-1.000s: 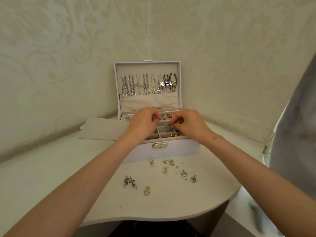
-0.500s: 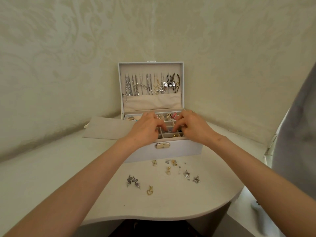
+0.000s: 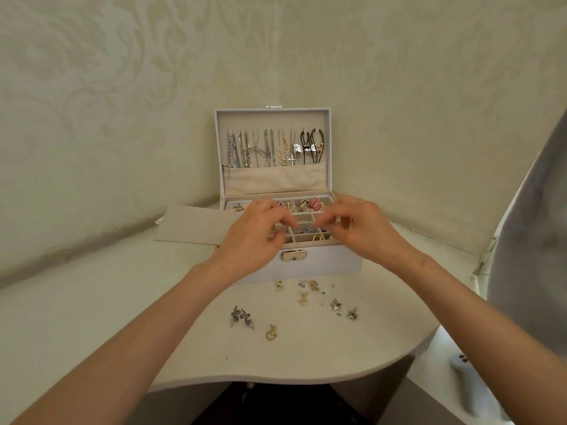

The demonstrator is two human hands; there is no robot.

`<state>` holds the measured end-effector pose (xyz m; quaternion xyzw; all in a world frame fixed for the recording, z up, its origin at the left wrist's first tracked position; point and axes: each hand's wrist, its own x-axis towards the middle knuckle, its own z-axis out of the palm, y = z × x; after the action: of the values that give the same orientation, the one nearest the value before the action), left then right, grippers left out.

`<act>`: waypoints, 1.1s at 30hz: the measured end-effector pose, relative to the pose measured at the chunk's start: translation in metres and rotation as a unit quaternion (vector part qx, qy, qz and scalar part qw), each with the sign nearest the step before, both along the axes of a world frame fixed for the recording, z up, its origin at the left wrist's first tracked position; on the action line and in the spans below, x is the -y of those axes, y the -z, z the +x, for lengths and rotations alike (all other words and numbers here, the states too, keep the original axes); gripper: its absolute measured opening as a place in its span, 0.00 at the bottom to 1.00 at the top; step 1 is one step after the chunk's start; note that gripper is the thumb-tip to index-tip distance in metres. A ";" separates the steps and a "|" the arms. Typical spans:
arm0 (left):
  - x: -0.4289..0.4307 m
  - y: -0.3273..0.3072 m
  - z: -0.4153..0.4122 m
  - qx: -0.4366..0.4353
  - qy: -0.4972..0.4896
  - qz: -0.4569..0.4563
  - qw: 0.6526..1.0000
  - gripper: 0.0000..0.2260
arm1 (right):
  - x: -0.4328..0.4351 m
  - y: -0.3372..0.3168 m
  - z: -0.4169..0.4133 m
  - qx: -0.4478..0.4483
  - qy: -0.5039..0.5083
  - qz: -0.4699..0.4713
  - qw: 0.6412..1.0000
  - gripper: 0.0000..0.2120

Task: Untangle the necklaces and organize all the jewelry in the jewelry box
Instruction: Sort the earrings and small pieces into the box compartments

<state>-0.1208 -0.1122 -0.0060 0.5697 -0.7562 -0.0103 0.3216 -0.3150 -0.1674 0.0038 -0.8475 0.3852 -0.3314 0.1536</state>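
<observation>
Two hands, left hand [image 3: 254,237] and right hand [image 3: 363,231], hover mid-frame above the jewelry box [image 3: 333,265], fingertips curled; anything pinched is indiscernible.

My left hand [image 3: 254,240], my right hand [image 3: 365,231]: bare, slim fingers. My forearms [image 3: 138,332]: bare, uncovered as far as visible. Nails too small to judge.
</observation>
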 end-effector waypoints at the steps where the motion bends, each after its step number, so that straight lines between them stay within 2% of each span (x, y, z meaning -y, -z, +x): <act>1: -0.009 0.002 -0.002 -0.017 0.019 -0.019 0.999 0.10 | -0.009 0.000 -0.005 0.014 -0.018 0.019 1.000 0.13; 3: -0.028 0.007 -0.010 -0.039 0.058 -0.024 0.997 0.08 | -0.024 0.002 -0.016 0.010 -0.041 0.066 0.997 0.14; 5: -0.041 0.012 -0.021 -0.030 0.091 0.004 0.995 0.07 | -0.034 0.006 -0.028 -0.038 -0.040 0.113 0.992 0.12; 9: -0.041 0.019 -0.046 0.090 0.122 0.084 0.985 0.07 | -0.044 0.015 -0.046 -0.121 -0.017 0.179 0.976 0.08; 12: -0.030 0.024 -0.056 0.127 0.112 0.102 0.980 0.09 | -0.048 0.020 -0.049 -0.145 -0.011 0.189 0.971 0.07; 20: -0.022 0.032 -0.062 0.140 0.104 0.100 0.980 0.03 | -0.052 0.025 -0.045 -0.135 0.000 0.196 0.971 0.11; 26: -0.021 0.030 -0.062 0.119 0.116 0.109 0.980 0.07 | -0.045 0.018 -0.044 -0.111 0.007 0.194 0.975 0.11; 33: -0.018 0.034 -0.061 0.125 0.126 0.113 0.978 0.05 | -0.044 0.021 -0.041 -0.115 -0.008 0.211 0.971 0.11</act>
<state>-0.1814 -0.0939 -0.0405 0.4990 -0.8503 -0.0646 0.1544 -0.3562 -0.1239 -0.0175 -0.8315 0.4547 -0.1412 0.2864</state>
